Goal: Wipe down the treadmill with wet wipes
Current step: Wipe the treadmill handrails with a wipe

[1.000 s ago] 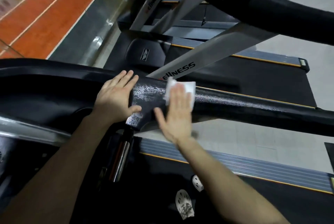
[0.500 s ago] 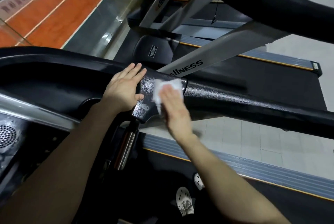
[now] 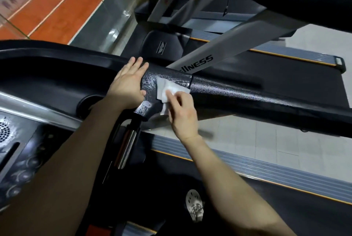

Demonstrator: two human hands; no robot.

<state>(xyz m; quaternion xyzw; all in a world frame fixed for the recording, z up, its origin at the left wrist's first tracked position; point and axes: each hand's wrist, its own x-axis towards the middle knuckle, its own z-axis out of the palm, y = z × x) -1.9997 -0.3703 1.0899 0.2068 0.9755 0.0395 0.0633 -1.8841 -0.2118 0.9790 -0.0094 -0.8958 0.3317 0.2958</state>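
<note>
**A:** Well, start at the left. What's the left hand [image 3: 128,81] doing?

**B:** It lies flat at centre frame with the fingers straight and close together. The palm rests on the black treadmill [image 3: 57,68], where the console surround meets the handrail [image 3: 257,98]. It holds nothing.

**A:** And the right hand [image 3: 182,110]?

**B:** It's just to the right of the left one, nearly straight, fingertips pressing the wet wipe [image 3: 172,88] onto the rail. The thumb is tucked out of sight.

**A:** Where exactly is the wipe?

**B:** At centre frame, draped over the joint at the rail's near end. It's touching the speckled, damp-looking surface between the two hands. One part lies on top of the rail and a flap hangs down under the right hand.

**A:** Which way does the rail run?

**B:** Its long axis goes from the joint at centre to the right edge, sloping slightly downward. The wipe lies across it.

**A:** Anything lower down?

**B:** A pale shoe [image 3: 194,205] on the dark belt, lower centre.
</note>
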